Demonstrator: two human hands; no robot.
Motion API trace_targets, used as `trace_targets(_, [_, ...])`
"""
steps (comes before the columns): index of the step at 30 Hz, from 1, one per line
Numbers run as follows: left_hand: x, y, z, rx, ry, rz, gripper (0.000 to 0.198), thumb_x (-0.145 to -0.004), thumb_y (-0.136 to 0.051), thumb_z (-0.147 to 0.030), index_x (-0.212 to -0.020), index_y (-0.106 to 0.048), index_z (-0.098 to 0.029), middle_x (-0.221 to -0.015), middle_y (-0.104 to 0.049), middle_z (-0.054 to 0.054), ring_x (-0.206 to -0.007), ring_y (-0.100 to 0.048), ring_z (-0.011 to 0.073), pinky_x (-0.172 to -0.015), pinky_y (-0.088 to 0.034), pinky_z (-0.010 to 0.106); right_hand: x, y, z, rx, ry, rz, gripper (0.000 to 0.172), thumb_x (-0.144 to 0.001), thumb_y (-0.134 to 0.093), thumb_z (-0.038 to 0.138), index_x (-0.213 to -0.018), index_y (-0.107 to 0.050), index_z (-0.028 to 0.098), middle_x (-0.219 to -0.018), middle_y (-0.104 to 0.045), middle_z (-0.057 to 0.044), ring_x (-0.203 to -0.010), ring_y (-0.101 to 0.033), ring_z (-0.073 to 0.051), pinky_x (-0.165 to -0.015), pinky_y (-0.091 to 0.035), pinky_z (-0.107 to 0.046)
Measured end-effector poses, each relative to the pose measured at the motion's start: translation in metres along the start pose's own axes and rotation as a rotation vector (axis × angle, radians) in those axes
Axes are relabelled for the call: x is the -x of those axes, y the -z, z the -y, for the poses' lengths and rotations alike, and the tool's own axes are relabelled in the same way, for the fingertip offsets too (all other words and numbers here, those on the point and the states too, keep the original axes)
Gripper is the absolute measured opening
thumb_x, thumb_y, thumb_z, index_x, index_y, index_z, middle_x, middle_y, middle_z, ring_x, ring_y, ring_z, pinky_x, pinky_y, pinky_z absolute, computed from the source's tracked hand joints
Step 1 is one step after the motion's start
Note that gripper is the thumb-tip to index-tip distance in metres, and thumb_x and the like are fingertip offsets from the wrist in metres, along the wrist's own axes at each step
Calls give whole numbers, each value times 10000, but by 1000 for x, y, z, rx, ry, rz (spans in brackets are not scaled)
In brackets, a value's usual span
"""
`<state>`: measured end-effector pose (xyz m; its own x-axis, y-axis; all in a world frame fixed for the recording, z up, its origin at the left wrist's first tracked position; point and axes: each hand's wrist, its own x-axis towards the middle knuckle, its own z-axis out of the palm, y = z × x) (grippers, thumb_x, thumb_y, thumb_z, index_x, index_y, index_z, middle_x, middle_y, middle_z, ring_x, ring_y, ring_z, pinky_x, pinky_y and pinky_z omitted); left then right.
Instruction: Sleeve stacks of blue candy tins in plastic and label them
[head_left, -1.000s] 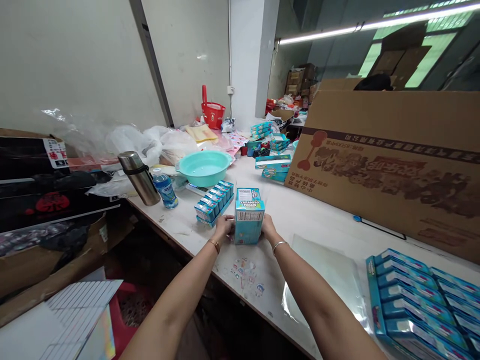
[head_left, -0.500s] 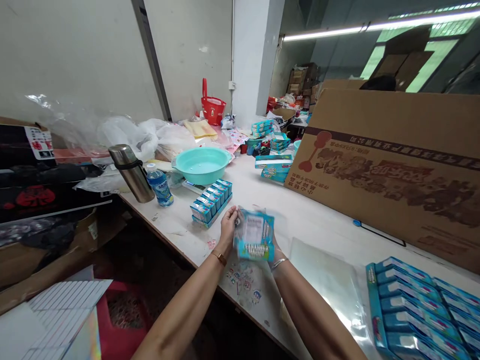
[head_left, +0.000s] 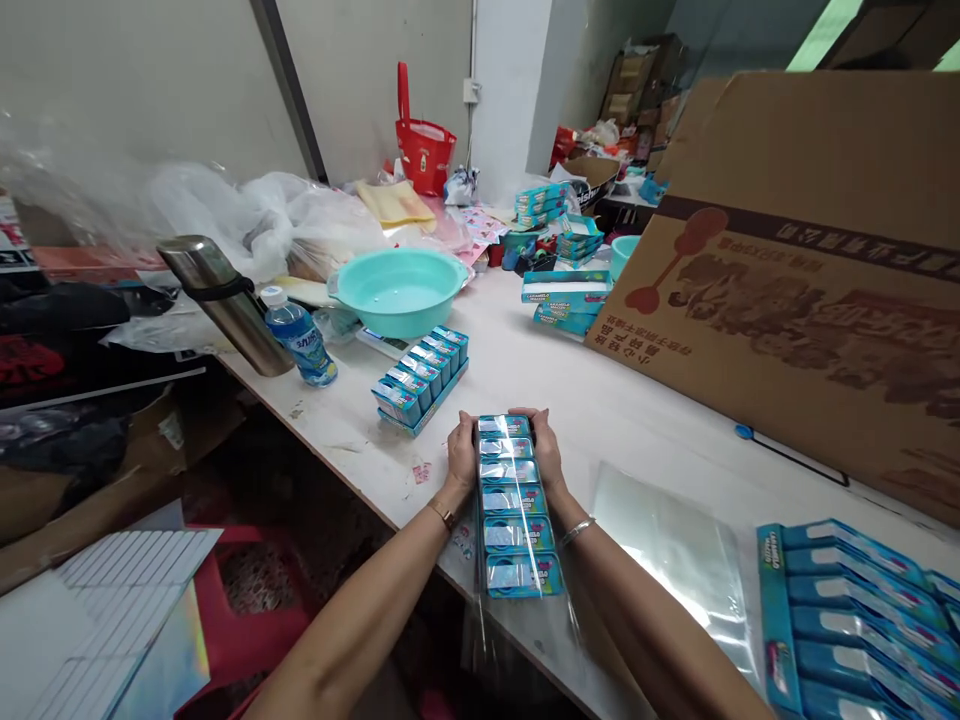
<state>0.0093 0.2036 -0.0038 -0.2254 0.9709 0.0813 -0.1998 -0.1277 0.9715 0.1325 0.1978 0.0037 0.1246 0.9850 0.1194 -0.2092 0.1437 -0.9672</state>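
Observation:
A long tray of blue candy boxes in a clear plastic sleeve lies between my hands at the table's front edge. My left hand grips its far left side, and my right hand wraps round the far right corner. Loose film from the sleeve hangs over the edge towards me. Just left of my hands stands a second tray of blue boxes without visible wrapping. A stack of clear plastic bags lies to the right, beside my right forearm.
Several blue trays stand at the right front. A large brown carton blocks the right back. A turquoise basin, a blue-labelled bottle and a steel flask stand at the left. Blue boxes are stacked farther back.
The wrapped tray has turned from its printed side to show its row of box tops and now lies lengthwise towards me. My right hand has moved to its far corner. The view has tipped downward.

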Motion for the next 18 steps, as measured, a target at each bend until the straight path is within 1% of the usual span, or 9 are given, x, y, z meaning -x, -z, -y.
trace_targets(3, [-2, 1, 2, -67, 38, -6, 721, -859, -321, -808, -593, -572, -187, -591, -594, 37, -622, -558, 169, -647, -451, 289, -1, 0, 1, 9, -27, -44, 731, -830, -324, 855, -725, -681, 225, -693, -678, -28, -690, -623, -191, -675, -492, -321])
trace_targets(5, [-4, 0, 1, -77, 79, -14, 752, -881, -265, -796, -619, -607, -180, -599, -605, 49, -612, -566, 173, -632, -452, 290, -5, -1, 2, 58, -40, -69, 775, -804, -282, 890, -600, -625, 226, -632, -651, -36, -658, -611, -187, -667, -484, -317])
trace_targets(7, [-7, -2, 1, -78, 104, -20, 773, -891, -232, -793, -654, -629, -174, -584, -593, 45, -576, -553, 167, -599, -444, 283, -10, -2, 4, 119, -49, -76, 796, -786, -258, 912, -523, -571, 229, -590, -628, -40, -635, -599, -179, -661, -475, -311])
trace_targets(9, [-11, -4, 1, -75, 109, -18, 789, -895, -210, -797, -674, -637, -171, -559, -572, 36, -545, -541, 160, -573, -436, 277, -13, -3, 6, 156, -64, -76, 809, -784, -230, 919, -488, -537, 232, -570, -614, -41, -612, -585, -170, -646, -468, -304])
trace_targets(12, [-17, -5, 2, -65, 112, 9, 806, -904, -177, -790, -646, -624, -171, -529, -552, 36, -530, -546, 162, -569, -440, 277, -15, -4, 9, 185, -98, -78, 817, -794, -194, 914, -468, -509, 234, -540, -587, -34, -553, -537, -152, -609, -454, -299])
trace_targets(15, [-23, -7, 2, -75, 129, 52, 807, -934, -150, -747, -600, -606, -171, -520, -560, 49, -529, -556, 166, -583, -451, 283, -16, -5, 11, 217, -117, -92, 810, -798, -219, 909, -461, -509, 232, -505, -541, -18, -508, -482, -138, -585, -437, -295])
trace_targets(18, [-26, -9, -3, -96, 136, 80, 808, -967, -134, -690, -551, -590, -169, -541, -593, 70, -550, -573, 168, -615, -462, 283, -16, -7, 13, 234, -98, -120, 819, -799, -210, 907, -445, -505, 231, -499, -520, -14, -514, -481, -137, -594, -436, -293])
